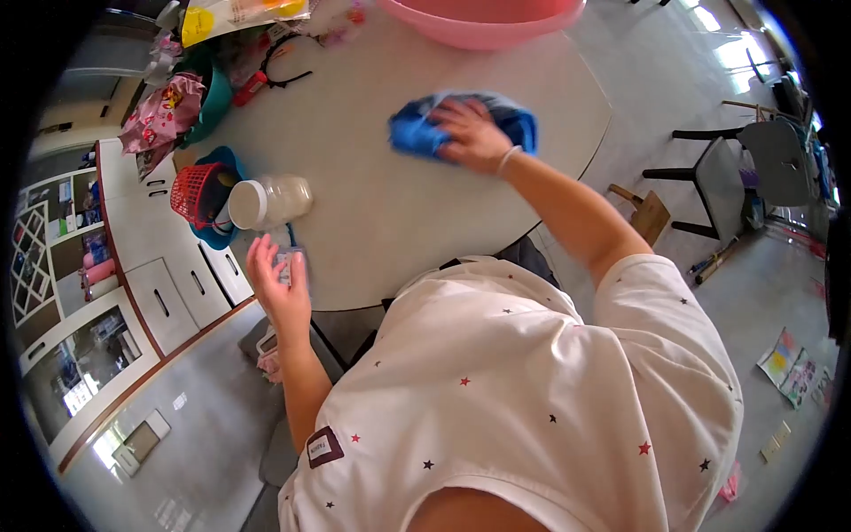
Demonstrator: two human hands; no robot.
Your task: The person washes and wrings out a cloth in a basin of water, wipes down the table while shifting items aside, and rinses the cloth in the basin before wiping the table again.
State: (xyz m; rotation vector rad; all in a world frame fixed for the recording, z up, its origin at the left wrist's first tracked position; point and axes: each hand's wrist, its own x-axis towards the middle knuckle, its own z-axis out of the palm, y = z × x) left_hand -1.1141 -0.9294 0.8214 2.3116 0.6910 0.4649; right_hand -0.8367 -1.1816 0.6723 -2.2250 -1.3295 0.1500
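My right hand (472, 135) presses down on a crumpled blue cloth (412, 129) lying on the pale tabletop, its fingers curled over the fabric. The cloth's edges are a little blurred. Near the table's left edge, my left hand (284, 282) is raised with the fingers apart and nothing in it. Just beyond that hand, a clear plastic jar with a white lid (248, 206) lies on its side. Partly behind the fingers sits a small clear item (297, 263) whose kind I cannot make out.
A pink basin (483, 35) stands at the table's far edge. On the left are a red basket (191, 197), a teal bin (215, 99), a pink patterned bag (164, 115) and a black headband (270, 66). A grey chair (722, 182) stands on the floor to the right.
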